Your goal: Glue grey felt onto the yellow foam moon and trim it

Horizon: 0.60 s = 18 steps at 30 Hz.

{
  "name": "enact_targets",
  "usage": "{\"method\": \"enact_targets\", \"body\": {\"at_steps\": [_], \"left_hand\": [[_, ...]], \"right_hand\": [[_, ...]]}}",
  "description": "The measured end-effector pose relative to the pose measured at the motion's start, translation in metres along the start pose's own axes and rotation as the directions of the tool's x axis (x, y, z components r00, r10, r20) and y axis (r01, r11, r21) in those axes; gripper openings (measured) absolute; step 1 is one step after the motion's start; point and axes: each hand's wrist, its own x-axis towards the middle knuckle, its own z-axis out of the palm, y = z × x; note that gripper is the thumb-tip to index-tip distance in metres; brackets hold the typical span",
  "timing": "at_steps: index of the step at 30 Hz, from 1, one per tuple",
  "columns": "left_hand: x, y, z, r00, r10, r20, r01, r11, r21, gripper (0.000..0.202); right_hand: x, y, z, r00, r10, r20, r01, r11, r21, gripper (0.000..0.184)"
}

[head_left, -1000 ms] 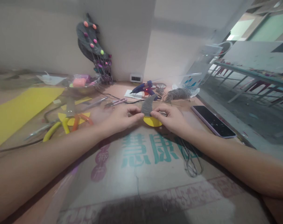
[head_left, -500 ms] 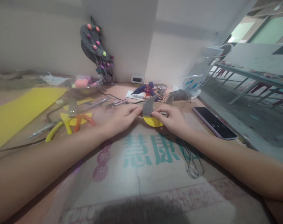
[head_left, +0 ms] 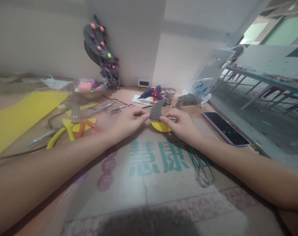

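In the head view, the left hand (head_left: 128, 123) had moved a little since one second ago: its thumb, which lay over the left corner of the yellow part, was now drawn slightly back and up, to the edge of the grey part. The right hand (head_left: 180, 124) stayed in almost the same place.

The crescent piece (head_left: 157, 112) was between both hands, over the printed cardboard (head_left: 139, 193) — its pointed upper part wrapped in grey yarn, its rounded lower part bare and yellow. The left thumb and forefinger were pinched together at its left edge. The right hand gripped the right edge, with the thumb on the front, near the border of grey and yellow.

Below the right wrist lay a loose loop of thin cord (head_left: 200, 173), and farther right a phone (head_left: 226, 128). Behind the hands, on the bench (head_left: 125, 92), a blue glue gun (head_left: 147, 93) with a small red light rested at a white paper (head_left: 141, 100), and a bundle of grey yarn (head_left: 188, 100) was to the right of it. Near the left forearm were the yellow and orange handles (head_left: 70, 132) of hand tools — and farther left, a yellow sheet (head_left: 23, 118).
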Motion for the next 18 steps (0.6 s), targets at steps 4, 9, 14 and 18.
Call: {"method": "enact_targets", "body": {"at_steps": [4,9,14,18], "left_hand": [[0.002,-0.003,-0.004,0.989,0.010,-0.148,-0.007,1.000,0.021,0.026],[0.004,-0.007,-0.005,0.984,-0.058,-0.171,0.060,0.998,0.008,0.035],[0.002,0.001,0.000,0.997,0.044,0.058,-0.038,0.995,-0.092,0.024],[0.000,0.004,0.000,0.984,0.086,0.153,-0.088,0.996,0.004,0.028]], "right_hand": [[0.000,0.000,-0.001,1.000,0.018,-0.008,-0.018,1.000,0.004,0.019],[-0.001,0.000,-0.001,1.000,0.009,-0.003,-0.009,1.000,0.007,0.019],[-0.001,0.000,0.000,1.000,0.001,0.014,-0.001,1.000,0.011,0.019],[-0.001,-0.001,0.000,0.998,-0.046,0.049,0.044,0.999,0.031,0.023]]}}
